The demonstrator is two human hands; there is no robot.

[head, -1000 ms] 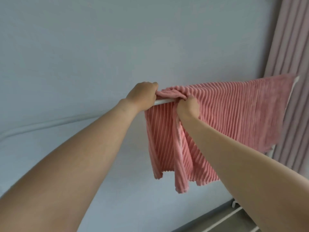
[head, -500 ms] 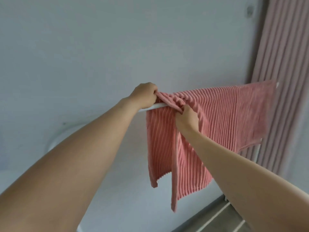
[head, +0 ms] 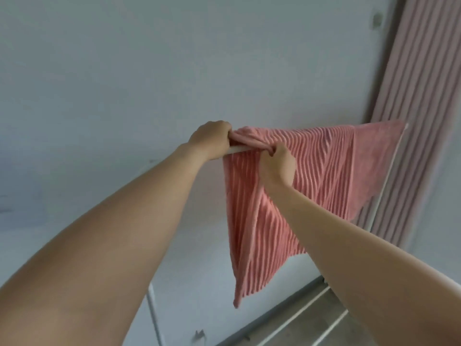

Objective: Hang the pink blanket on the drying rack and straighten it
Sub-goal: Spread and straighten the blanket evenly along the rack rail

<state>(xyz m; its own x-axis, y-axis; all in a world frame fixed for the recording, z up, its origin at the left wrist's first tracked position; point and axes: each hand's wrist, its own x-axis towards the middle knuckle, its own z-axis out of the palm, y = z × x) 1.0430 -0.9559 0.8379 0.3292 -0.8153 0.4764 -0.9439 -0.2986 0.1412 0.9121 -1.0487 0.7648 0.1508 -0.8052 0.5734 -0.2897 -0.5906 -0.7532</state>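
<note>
A pink ribbed blanket [head: 324, 176] hangs over the white top bar [head: 235, 150] of the drying rack, stretching right to the bar's far end. Its left end is bunched into folds on the bar. My left hand [head: 212, 138] is closed over that bunched left edge, on top of the bar. My right hand [head: 278, 163] pinches a fold of the front layer just below the bar, a little to the right. The blanket's lower left corner hangs down to a point [head: 237, 300].
A plain pale wall fills the background. A pink pleated curtain [head: 419, 121] hangs at the right, behind the rack's right upright [head: 385, 181]. The rack's left post [head: 153, 318] and white floor rails [head: 306, 305] show low in the frame, on a grey floor.
My view has swung upward and left. My right hand has risen a little on the front layer, closer to the bar. My left hand keeps its hold on the bunched edge.
</note>
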